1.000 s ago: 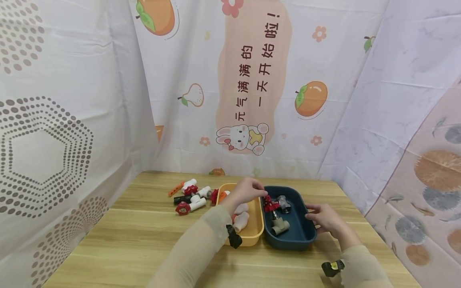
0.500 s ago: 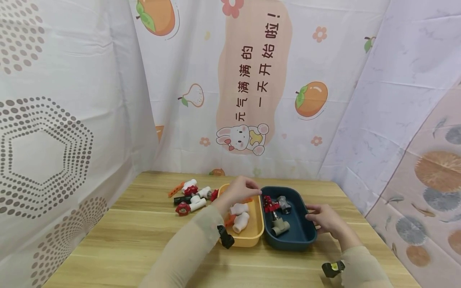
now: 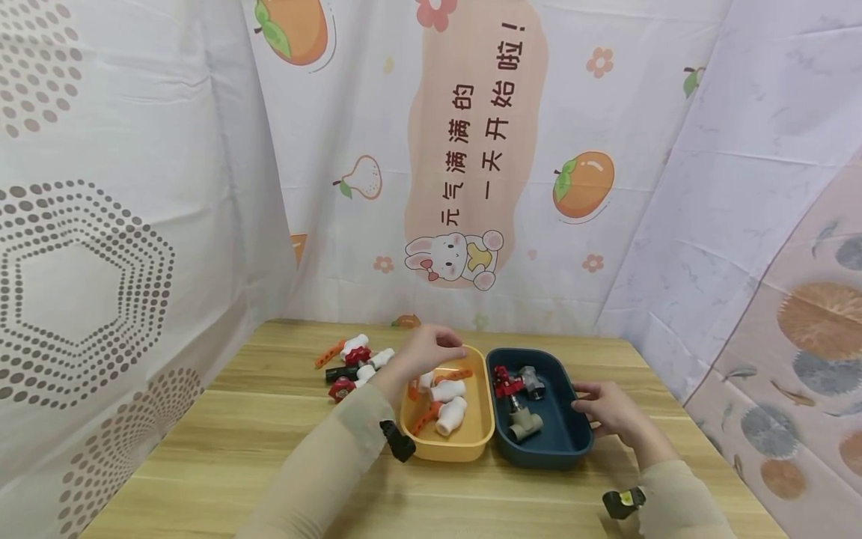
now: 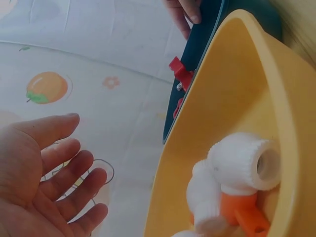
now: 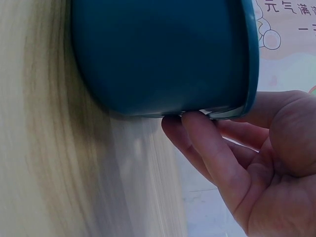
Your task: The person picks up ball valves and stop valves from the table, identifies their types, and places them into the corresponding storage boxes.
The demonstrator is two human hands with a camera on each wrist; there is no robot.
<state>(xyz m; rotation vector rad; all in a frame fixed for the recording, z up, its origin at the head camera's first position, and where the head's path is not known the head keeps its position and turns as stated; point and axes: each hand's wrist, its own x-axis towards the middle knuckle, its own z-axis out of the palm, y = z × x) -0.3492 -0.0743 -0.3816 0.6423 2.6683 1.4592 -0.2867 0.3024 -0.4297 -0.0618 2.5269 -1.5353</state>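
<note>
My left hand (image 3: 431, 349) hovers over the far left part of the yellow bin (image 3: 488, 389), fingers loosely spread; the left wrist view shows its palm (image 4: 17, 187) with nothing in it. White valves with orange handles (image 3: 450, 416) lie inside that bin. At the right side of the dark blue bin (image 3: 562, 445), my right hand (image 3: 609, 410) holds the wall by the rim, fingertips (image 5: 197, 121) against the outside. The blue bin contains a red-handled valve (image 3: 506, 383), a grey metal fitting (image 3: 532, 382) and a grey-beige tee fitting (image 3: 525, 425).
Left of the yellow bin lies a pile with red handwheel valves (image 3: 341, 388), white fittings, a black pipe piece (image 3: 340, 373) and an orange-handled valve (image 3: 330, 354). Both bins stand side by side on the wooden table (image 3: 222, 449). Patterned curtains (image 3: 364, 247) enclose the back and sides.
My left hand has moved left, from above the blue bin's left edge to over the yellow bin, uncovering its valves. The right hand has stayed at the blue bin.
</note>
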